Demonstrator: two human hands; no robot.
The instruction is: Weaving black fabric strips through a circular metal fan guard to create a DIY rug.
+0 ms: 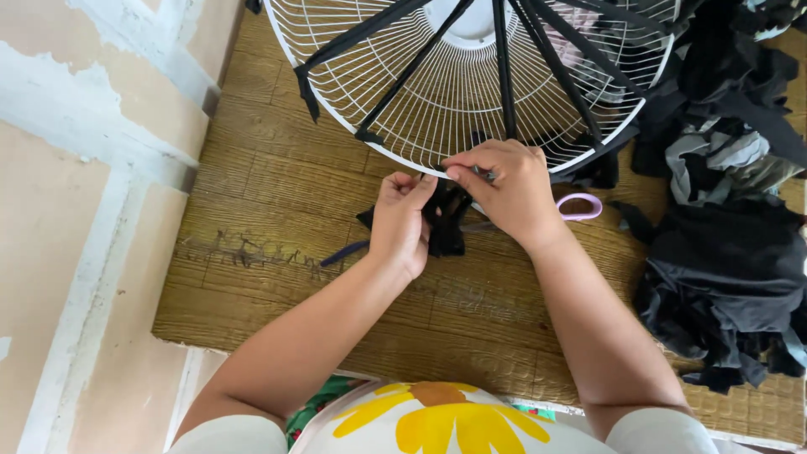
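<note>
left hand (pixel 400 220): closed, pinching black fabric strip (pixel 444 220) taut below the rim
right hand (pixel 504 192): fingertips pressed together, pinning the strip to round white wire fan guard (pixel 403 101)
underneath: woven brown mat (pixel 277 210)

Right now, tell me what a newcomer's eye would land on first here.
First, the round white wire fan grille at top centre, with black fabric strips stretched across it like spokes. Below its rim, the left hand and right hand pinch a black strip. A heap of dark cloth scraps lies right on the woven mat.
</note>
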